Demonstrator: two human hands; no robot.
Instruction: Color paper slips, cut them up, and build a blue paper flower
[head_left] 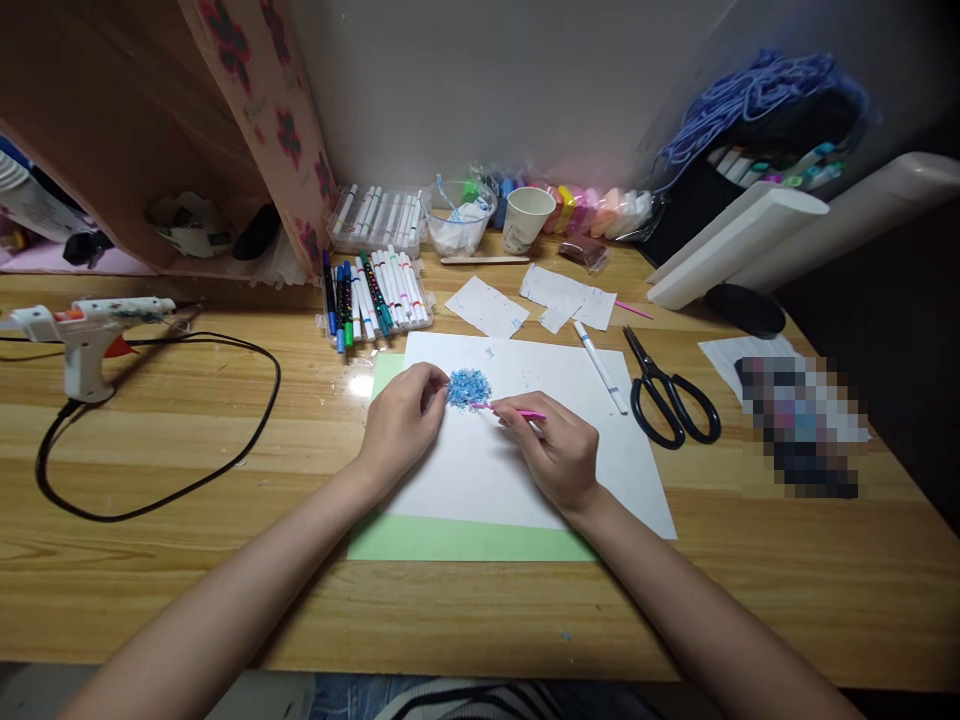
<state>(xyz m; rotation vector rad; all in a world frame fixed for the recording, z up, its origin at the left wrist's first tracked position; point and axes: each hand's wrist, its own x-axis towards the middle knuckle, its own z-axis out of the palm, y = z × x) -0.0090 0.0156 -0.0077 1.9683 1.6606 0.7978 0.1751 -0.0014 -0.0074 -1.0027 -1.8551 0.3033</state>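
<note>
A small mound of blue and white crumbly bits point(469, 387) sits on a white sheet of paper point(480, 480), which overlaps a green sheet point(472, 540). My right hand point(556, 445) grips a thin pink stick point(531, 414), and its tip touches the mound's lower edge. At the mound's left edge is my left hand point(403, 415), fingers curled and thumb drawn toward the index finger. Whatever lies between those fingertips is too small to make out. A white marker point(600, 366) rests on the paper's right side.
Black-handled scissors point(667, 390) lie right of the paper. Torn paper pieces point(487, 306), boxed markers point(375, 295), a plastic bowl point(459, 222) and a paper cup point(527, 220) stand behind. At left lies a glue gun point(90, 335) with its looped cord point(277, 375).
</note>
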